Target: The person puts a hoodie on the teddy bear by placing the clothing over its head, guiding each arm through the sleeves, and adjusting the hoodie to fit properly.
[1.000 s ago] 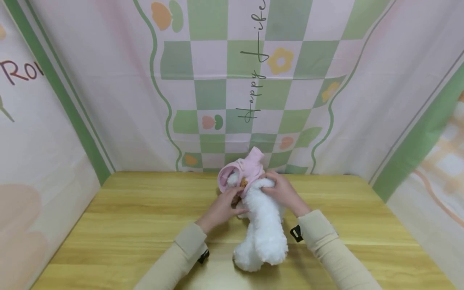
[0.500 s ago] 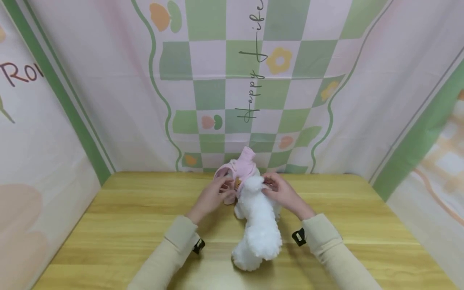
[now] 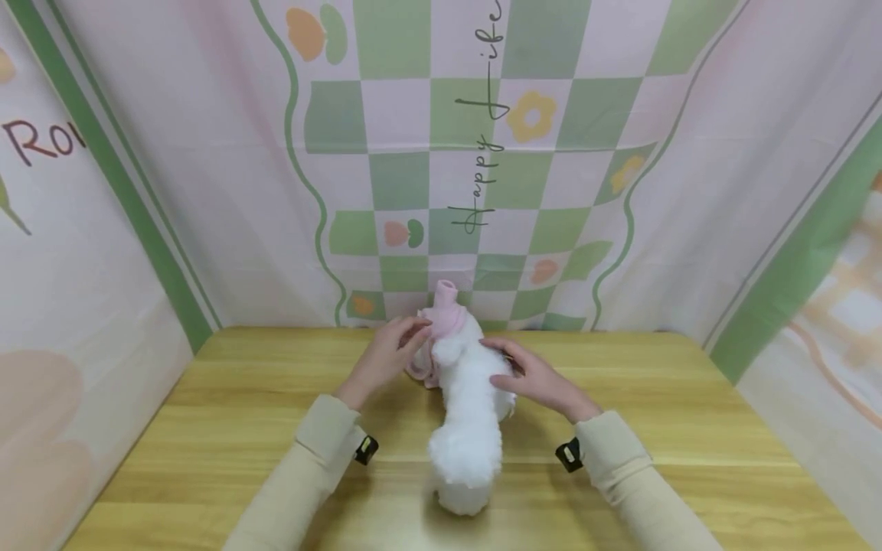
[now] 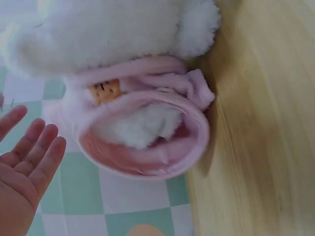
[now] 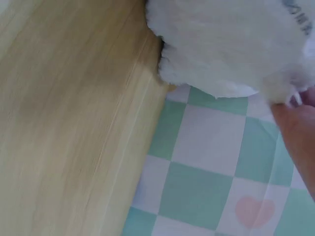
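Observation:
A fluffy white plush animal (image 3: 468, 413) stands on the table, back toward me, with a pink knit garment (image 3: 446, 315) at its far end. In the left wrist view, white fur shows inside the garment's round opening (image 4: 201, 137), beside a brown bear patch (image 4: 105, 91). My left hand (image 3: 384, 353) is beside the garment; its fingers (image 4: 45, 152) are extended and apart from the cloth in the left wrist view. My right hand (image 3: 540, 379) holds the plush's right side, thumb and fingers around the fur. The right wrist view shows a fingertip (image 5: 285, 115) against white fur.
The light wooden table (image 3: 276, 428) ends at a hanging cloth (image 3: 393, 176) with green checks and flowers. Further printed cloths hang at the left and right sides. A black wrist device (image 3: 569, 454) sits by each cuff.
The plush has turned and shifted left, its front end now pointing farther away. My left hand has come off the garment and moved left. The right hand stays at the plush's side.

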{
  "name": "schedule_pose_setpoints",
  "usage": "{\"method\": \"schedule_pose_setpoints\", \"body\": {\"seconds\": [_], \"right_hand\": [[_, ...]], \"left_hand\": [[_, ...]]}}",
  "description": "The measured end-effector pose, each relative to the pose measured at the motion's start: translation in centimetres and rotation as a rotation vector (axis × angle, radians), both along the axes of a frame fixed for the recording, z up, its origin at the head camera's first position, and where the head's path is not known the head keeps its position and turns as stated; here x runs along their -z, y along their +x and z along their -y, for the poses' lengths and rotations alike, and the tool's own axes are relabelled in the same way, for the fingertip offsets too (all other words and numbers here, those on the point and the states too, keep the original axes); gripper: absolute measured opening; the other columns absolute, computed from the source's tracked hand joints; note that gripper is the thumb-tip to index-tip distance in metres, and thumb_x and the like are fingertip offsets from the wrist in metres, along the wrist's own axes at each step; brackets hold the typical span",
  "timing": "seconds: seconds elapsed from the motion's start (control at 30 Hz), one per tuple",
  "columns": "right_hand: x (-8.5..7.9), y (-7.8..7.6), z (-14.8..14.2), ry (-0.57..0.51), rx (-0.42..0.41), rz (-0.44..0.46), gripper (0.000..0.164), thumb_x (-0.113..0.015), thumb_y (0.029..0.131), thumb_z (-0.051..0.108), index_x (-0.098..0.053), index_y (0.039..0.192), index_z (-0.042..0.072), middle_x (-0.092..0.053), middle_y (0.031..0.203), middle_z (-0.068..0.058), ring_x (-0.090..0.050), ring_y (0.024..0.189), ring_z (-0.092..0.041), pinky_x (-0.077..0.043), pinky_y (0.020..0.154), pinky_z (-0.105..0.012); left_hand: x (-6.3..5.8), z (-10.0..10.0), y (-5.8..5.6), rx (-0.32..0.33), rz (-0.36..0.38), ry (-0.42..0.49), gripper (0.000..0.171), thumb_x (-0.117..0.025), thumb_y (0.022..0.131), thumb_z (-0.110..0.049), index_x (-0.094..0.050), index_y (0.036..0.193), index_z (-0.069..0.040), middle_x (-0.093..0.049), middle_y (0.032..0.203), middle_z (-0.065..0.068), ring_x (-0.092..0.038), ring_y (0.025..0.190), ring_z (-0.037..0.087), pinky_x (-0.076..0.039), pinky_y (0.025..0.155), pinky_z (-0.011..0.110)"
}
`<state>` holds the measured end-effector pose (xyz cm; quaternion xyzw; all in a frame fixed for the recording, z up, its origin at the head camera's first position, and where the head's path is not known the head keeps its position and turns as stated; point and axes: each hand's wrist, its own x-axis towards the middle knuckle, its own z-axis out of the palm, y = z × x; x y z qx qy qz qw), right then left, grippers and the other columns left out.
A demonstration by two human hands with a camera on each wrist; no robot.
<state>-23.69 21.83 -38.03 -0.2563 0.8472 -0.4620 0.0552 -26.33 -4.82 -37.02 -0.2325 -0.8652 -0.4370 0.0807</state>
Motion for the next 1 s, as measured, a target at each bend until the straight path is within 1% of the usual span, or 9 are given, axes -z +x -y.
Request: {"method": "schedule_pose_setpoints", "body": {"seconds": [0.07, 0.17, 0.33, 0.47, 0.57, 0.67, 0.77, 0.87, 1.0], "right_hand": [[0.0, 0.1, 0.3, -0.028, -0.03, 0.016, 0.061, -0.061, 0.092, 0.015, -0.033, 0.144, -0.001, -0.033, 0.15, -0.023, -0.032, 0.139, -0.041, -0.029, 0.111, -0.056], [0.0, 0.2, 0.9, -0.023, -0.028, -0.003, 0.06, -0.063, 0.092, 0.017, -0.036, 0.141, -0.002, -0.03, 0.151, -0.023, -0.031, 0.139, -0.043, -0.03, 0.111, -0.057], [0.3, 0.3, 1.4, 0.058, 0.001, -0.058, 0.062, -0.071, 0.085, 0.025, -0.045, 0.139, 0.008, -0.036, 0.145, -0.021, -0.038, 0.132, -0.04, -0.037, 0.104, -0.056], [1.0, 0.4, 1.5, 0.116, -0.023, -0.051, 0.081, -0.077, 0.08, 0.027, -0.034, 0.147, 0.012, -0.035, 0.144, -0.02, -0.039, 0.129, -0.036, -0.042, 0.1, -0.047], [1.6, 0.5, 1.7, 0.085, -0.009, -0.013, 0.087, -0.078, 0.079, 0.025, -0.027, 0.148, 0.009, -0.031, 0.145, -0.02, -0.041, 0.127, -0.035, -0.045, 0.098, -0.041], [2.0, 0.7, 2.2, 0.033, 0.046, -0.017, 0.083, -0.077, 0.079, 0.02, -0.029, 0.144, 0.004, -0.035, 0.141, -0.023, -0.045, 0.123, -0.036, -0.047, 0.095, -0.039], [2.1, 0.8, 2.8, 0.001, 0.098, -0.068, 0.074, -0.075, 0.078, 0.013, -0.035, 0.14, 0.002, -0.041, 0.136, -0.023, -0.049, 0.119, -0.035, -0.047, 0.094, -0.04], [2.0, 0.9, 3.2, -0.002, 0.139, -0.14, 0.068, -0.072, 0.076, 0.008, -0.042, 0.137, 0.001, -0.047, 0.13, -0.021, -0.051, 0.114, -0.033, -0.048, 0.093, -0.039], [1.5, 1.0, 3.7, 0.008, 0.184, -0.184, 0.06, -0.069, 0.077, 0.004, -0.044, 0.132, 0.001, -0.05, 0.129, -0.02, -0.053, 0.112, -0.03, -0.047, 0.091, -0.039]], "left_hand": [[-0.2, -0.1, 0.0, 0.022, 0.011, -0.013, 0.032, -0.052, 0.098, -0.03, -0.063, 0.12, -0.008, -0.064, 0.117, 0.012, -0.063, 0.101, 0.025, -0.053, 0.089, 0.039], [-0.3, -0.3, 0.0, 0.057, 0.033, -0.04, 0.032, -0.057, 0.096, -0.034, -0.064, 0.117, -0.01, -0.064, 0.117, 0.011, -0.064, 0.102, 0.025, -0.053, 0.089, 0.039], [0.0, -0.4, 0.1, 0.076, 0.033, -0.073, 0.032, -0.065, 0.091, -0.029, -0.064, 0.114, -0.008, -0.064, 0.115, 0.012, -0.063, 0.103, 0.026, -0.054, 0.089, 0.038], [0.3, -0.2, 0.1, 0.08, 0.012, -0.076, 0.034, -0.067, 0.089, -0.024, -0.064, 0.117, -0.005, -0.065, 0.115, 0.011, -0.061, 0.102, 0.024, -0.053, 0.088, 0.038], [0.4, -0.1, 0.1, 0.086, -0.002, -0.099, 0.033, -0.066, 0.09, -0.022, -0.063, 0.118, -0.005, -0.065, 0.118, 0.011, -0.06, 0.105, 0.025, -0.052, 0.09, 0.039], [0.4, -0.2, 0.2, 0.105, 0.002, -0.145, 0.035, -0.065, 0.09, -0.026, -0.064, 0.118, -0.005, -0.064, 0.123, 0.011, -0.058, 0.113, 0.028, -0.047, 0.099, 0.043], [0.5, -0.4, 0.4, 0.117, 0.043, -0.165, 0.042, -0.066, 0.089, -0.032, -0.061, 0.12, -0.004, -0.063, 0.125, 0.012, -0.056, 0.119, 0.029, -0.043, 0.104, 0.045], [0.5, -0.5, 0.6, 0.119, 0.084, -0.14, 0.049, -0.07, 0.085, -0.035, -0.058, 0.12, -0.002, -0.062, 0.122, 0.013, -0.056, 0.115, 0.028, -0.046, 0.1, 0.044], [0.8, -0.3, 0.7, 0.111, 0.098, -0.103, 0.048, -0.073, 0.083, -0.034, -0.055, 0.114, -0.003, -0.06, 0.118, 0.012, -0.054, 0.112, 0.028, -0.047, 0.096, 0.043]]}}
